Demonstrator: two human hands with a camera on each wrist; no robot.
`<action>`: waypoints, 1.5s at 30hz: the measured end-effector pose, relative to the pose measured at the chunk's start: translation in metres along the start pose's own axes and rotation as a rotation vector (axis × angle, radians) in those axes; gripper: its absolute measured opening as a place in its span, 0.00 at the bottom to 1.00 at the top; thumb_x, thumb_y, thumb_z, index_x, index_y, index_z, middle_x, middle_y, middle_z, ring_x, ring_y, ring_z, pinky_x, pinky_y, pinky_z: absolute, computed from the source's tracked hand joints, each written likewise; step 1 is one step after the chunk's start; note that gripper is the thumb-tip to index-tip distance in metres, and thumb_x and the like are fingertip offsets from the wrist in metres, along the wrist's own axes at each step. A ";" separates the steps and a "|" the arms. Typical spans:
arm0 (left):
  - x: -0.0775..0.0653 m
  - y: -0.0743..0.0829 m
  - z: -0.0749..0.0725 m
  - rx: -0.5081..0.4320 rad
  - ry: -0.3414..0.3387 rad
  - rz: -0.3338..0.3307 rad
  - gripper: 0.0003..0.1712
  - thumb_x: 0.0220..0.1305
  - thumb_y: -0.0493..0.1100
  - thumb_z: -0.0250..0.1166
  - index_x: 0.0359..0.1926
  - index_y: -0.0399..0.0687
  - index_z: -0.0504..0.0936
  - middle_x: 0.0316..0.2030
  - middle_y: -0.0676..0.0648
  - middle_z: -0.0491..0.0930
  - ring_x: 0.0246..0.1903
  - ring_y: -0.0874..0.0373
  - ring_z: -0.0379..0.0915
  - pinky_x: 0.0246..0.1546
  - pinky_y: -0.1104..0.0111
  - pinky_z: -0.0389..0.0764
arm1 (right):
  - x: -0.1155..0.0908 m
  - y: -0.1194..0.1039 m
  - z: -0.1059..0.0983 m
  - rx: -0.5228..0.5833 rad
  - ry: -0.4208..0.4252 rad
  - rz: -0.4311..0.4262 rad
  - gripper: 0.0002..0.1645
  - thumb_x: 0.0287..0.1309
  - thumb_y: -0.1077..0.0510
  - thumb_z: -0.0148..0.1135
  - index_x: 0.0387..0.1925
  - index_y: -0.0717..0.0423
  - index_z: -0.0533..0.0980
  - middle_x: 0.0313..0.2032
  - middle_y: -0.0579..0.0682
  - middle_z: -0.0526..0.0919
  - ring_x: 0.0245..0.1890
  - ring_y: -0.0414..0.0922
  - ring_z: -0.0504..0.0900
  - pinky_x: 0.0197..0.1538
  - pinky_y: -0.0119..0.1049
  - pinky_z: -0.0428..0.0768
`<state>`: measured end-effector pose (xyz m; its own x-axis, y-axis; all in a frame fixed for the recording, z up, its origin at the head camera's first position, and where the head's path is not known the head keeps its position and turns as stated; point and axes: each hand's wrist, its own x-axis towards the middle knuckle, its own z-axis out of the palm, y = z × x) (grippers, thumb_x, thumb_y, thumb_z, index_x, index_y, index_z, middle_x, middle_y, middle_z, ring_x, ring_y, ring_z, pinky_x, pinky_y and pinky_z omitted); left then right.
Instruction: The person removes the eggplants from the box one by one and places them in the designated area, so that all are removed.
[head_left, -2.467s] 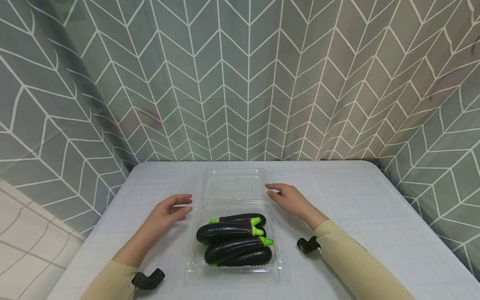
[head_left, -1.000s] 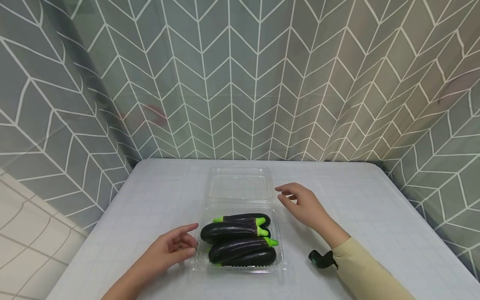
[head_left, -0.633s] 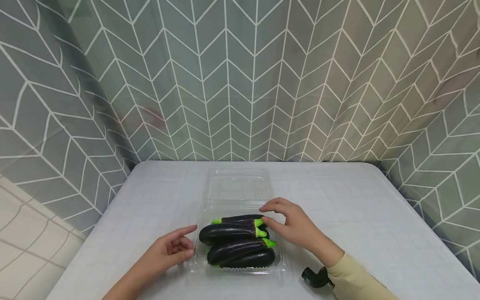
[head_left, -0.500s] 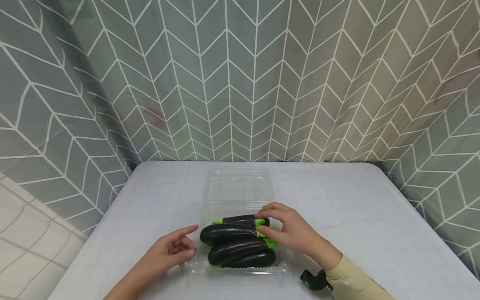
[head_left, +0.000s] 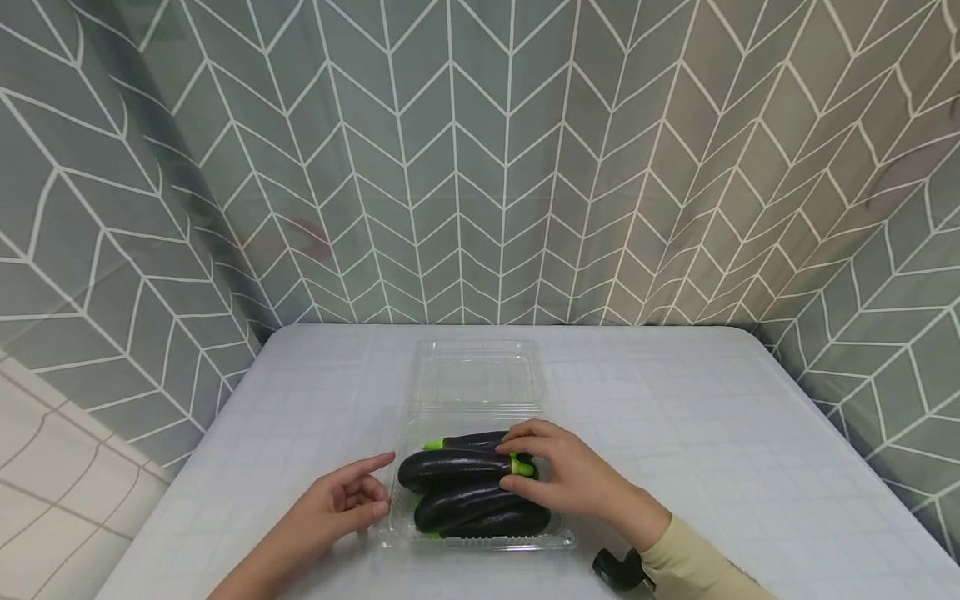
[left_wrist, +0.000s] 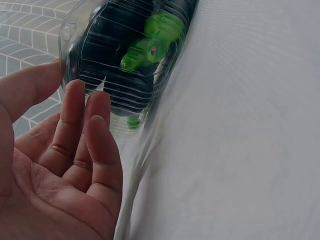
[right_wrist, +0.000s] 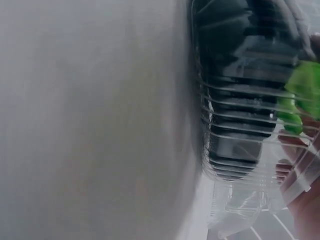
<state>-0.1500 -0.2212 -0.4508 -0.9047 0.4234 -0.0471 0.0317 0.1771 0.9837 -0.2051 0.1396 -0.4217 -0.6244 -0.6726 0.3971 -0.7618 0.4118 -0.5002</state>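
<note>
A clear plastic clamshell box [head_left: 390,533] stands with its lid [head_left: 476,377] laid back, full of several glossy dark eggplants with green stems. My right hand [head_left: 573,475] reaches over the box's right side. Its fingers and thumb straddle the stem end of the top eggplant [head_left: 446,468] and hold it there, while another eggplant [head_left: 465,504] lies just in front. At the box's left wall, my left hand [head_left: 337,504] has relaxed, half-bent fingers. In the left wrist view, a finger of my left hand [left_wrist: 65,155] reaches the box's edge; its palm holds nothing.
The box sits on a table with a white cloth [head_left: 675,400]. Grey curtains with a white zigzag pattern [head_left: 480,167] hang behind and at the sides. A black wrist camera [head_left: 621,570] hangs under the right sleeve.
My right hand has come from beside the lid down and leftward onto the top eggplant's stem end. My left hand moved nearer to the box's left wall earlier, then stayed.
</note>
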 end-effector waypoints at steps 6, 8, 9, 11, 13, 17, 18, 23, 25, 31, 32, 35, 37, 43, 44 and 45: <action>-0.001 0.001 -0.001 -0.022 0.005 -0.013 0.38 0.67 0.39 0.65 0.73 0.35 0.60 0.44 0.36 0.78 0.38 0.58 0.78 0.35 0.67 0.80 | 0.003 -0.004 0.002 -0.025 -0.005 0.016 0.21 0.63 0.42 0.65 0.52 0.48 0.82 0.53 0.41 0.76 0.54 0.40 0.76 0.54 0.39 0.77; -0.001 0.002 -0.002 -0.025 0.007 -0.021 0.38 0.67 0.39 0.66 0.73 0.35 0.60 0.44 0.35 0.78 0.38 0.57 0.78 0.36 0.67 0.80 | 0.004 -0.005 0.002 -0.029 -0.001 0.022 0.21 0.63 0.42 0.65 0.52 0.49 0.82 0.53 0.41 0.77 0.53 0.40 0.76 0.54 0.39 0.77; -0.001 0.002 -0.002 -0.026 0.008 -0.023 0.38 0.67 0.39 0.66 0.73 0.35 0.60 0.44 0.35 0.77 0.38 0.57 0.78 0.36 0.67 0.80 | 0.004 -0.006 0.002 -0.030 0.001 0.025 0.21 0.64 0.42 0.65 0.52 0.49 0.82 0.53 0.41 0.77 0.53 0.40 0.76 0.53 0.39 0.77; -0.002 0.003 -0.002 -0.023 0.010 -0.024 0.38 0.67 0.40 0.66 0.73 0.35 0.60 0.44 0.34 0.77 0.38 0.57 0.78 0.36 0.67 0.80 | 0.005 -0.008 0.003 -0.035 0.001 0.034 0.21 0.64 0.42 0.64 0.52 0.49 0.82 0.53 0.42 0.76 0.53 0.41 0.76 0.53 0.40 0.78; -0.002 0.003 -0.002 -0.018 0.011 -0.019 0.38 0.67 0.40 0.66 0.73 0.35 0.60 0.44 0.34 0.77 0.38 0.57 0.78 0.36 0.67 0.80 | 0.006 -0.009 0.004 -0.034 0.000 0.047 0.20 0.65 0.43 0.64 0.51 0.49 0.82 0.52 0.42 0.76 0.53 0.40 0.76 0.54 0.40 0.78; -0.001 0.003 -0.002 -0.013 0.012 -0.007 0.38 0.67 0.39 0.65 0.73 0.35 0.60 0.44 0.34 0.77 0.38 0.57 0.78 0.35 0.67 0.80 | 0.007 -0.010 0.004 -0.037 -0.009 0.083 0.20 0.65 0.43 0.63 0.51 0.48 0.82 0.52 0.40 0.76 0.53 0.39 0.76 0.55 0.40 0.77; -0.001 0.003 -0.002 -0.012 0.011 -0.009 0.38 0.67 0.39 0.65 0.73 0.35 0.60 0.44 0.34 0.77 0.38 0.57 0.78 0.35 0.67 0.80 | 0.007 -0.010 0.004 -0.039 -0.015 0.093 0.20 0.65 0.43 0.63 0.51 0.48 0.82 0.52 0.40 0.76 0.53 0.39 0.76 0.55 0.40 0.77; 0.001 0.004 0.000 0.003 0.012 -0.029 0.38 0.67 0.40 0.66 0.72 0.36 0.61 0.43 0.37 0.78 0.38 0.57 0.78 0.35 0.67 0.80 | 0.008 -0.011 0.000 -0.087 -0.073 0.119 0.22 0.67 0.42 0.61 0.52 0.50 0.82 0.54 0.45 0.77 0.54 0.41 0.76 0.56 0.42 0.77; 0.002 0.004 0.000 0.004 0.016 -0.035 0.38 0.66 0.40 0.67 0.72 0.36 0.62 0.43 0.37 0.78 0.38 0.57 0.78 0.35 0.68 0.80 | 0.010 -0.012 -0.002 -0.100 -0.104 0.120 0.23 0.67 0.41 0.60 0.53 0.51 0.82 0.54 0.46 0.77 0.53 0.42 0.76 0.55 0.43 0.77; 0.001 0.001 0.000 -0.008 0.013 -0.016 0.38 0.67 0.39 0.66 0.72 0.35 0.61 0.43 0.37 0.78 0.38 0.58 0.77 0.36 0.68 0.80 | 0.016 -0.013 -0.007 -0.114 -0.177 0.121 0.24 0.69 0.41 0.58 0.53 0.52 0.82 0.53 0.44 0.77 0.53 0.41 0.76 0.56 0.41 0.76; 0.001 0.001 0.001 -0.010 0.011 -0.011 0.37 0.67 0.39 0.66 0.72 0.35 0.61 0.43 0.37 0.78 0.38 0.58 0.77 0.36 0.68 0.80 | 0.017 -0.013 -0.007 -0.117 -0.183 0.118 0.23 0.69 0.41 0.58 0.53 0.52 0.82 0.53 0.44 0.77 0.53 0.42 0.76 0.56 0.41 0.76; 0.000 0.001 0.001 -0.015 0.008 -0.001 0.37 0.67 0.38 0.65 0.72 0.34 0.61 0.42 0.37 0.78 0.38 0.58 0.77 0.36 0.68 0.80 | 0.017 -0.012 -0.007 -0.116 -0.180 0.107 0.21 0.68 0.42 0.58 0.51 0.51 0.82 0.53 0.45 0.77 0.53 0.42 0.76 0.56 0.41 0.76; -0.001 0.001 0.002 -0.024 0.005 -0.006 0.37 0.67 0.38 0.65 0.72 0.34 0.60 0.43 0.37 0.78 0.38 0.58 0.77 0.36 0.67 0.80 | 0.017 -0.012 -0.006 -0.101 -0.168 0.109 0.20 0.68 0.42 0.59 0.50 0.50 0.82 0.53 0.45 0.77 0.53 0.42 0.76 0.56 0.40 0.76; -0.001 -0.001 0.002 -0.033 -0.006 -0.013 0.38 0.68 0.38 0.65 0.73 0.34 0.59 0.43 0.36 0.78 0.37 0.58 0.77 0.36 0.67 0.80 | 0.016 -0.012 -0.007 0.004 -0.074 0.133 0.16 0.62 0.44 0.67 0.47 0.47 0.81 0.51 0.40 0.80 0.52 0.38 0.77 0.54 0.39 0.77; -0.001 -0.001 0.002 -0.033 -0.007 -0.013 0.38 0.68 0.38 0.65 0.73 0.34 0.59 0.43 0.36 0.78 0.37 0.58 0.77 0.36 0.67 0.80 | 0.015 -0.012 -0.007 0.025 -0.058 0.139 0.16 0.61 0.45 0.68 0.47 0.47 0.81 0.50 0.39 0.80 0.51 0.38 0.78 0.54 0.39 0.77; -0.001 -0.001 0.002 -0.034 -0.007 -0.015 0.38 0.68 0.39 0.65 0.73 0.35 0.59 0.43 0.36 0.78 0.38 0.58 0.77 0.37 0.67 0.80 | 0.015 -0.011 -0.008 0.050 -0.044 0.148 0.16 0.60 0.46 0.69 0.46 0.46 0.81 0.50 0.38 0.81 0.51 0.38 0.78 0.54 0.40 0.77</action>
<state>-0.1486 -0.2202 -0.4520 -0.9022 0.4267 -0.0630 0.0034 0.1531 0.9882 -0.2073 0.1296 -0.4039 -0.7205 -0.6334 0.2825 -0.6513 0.4781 -0.5892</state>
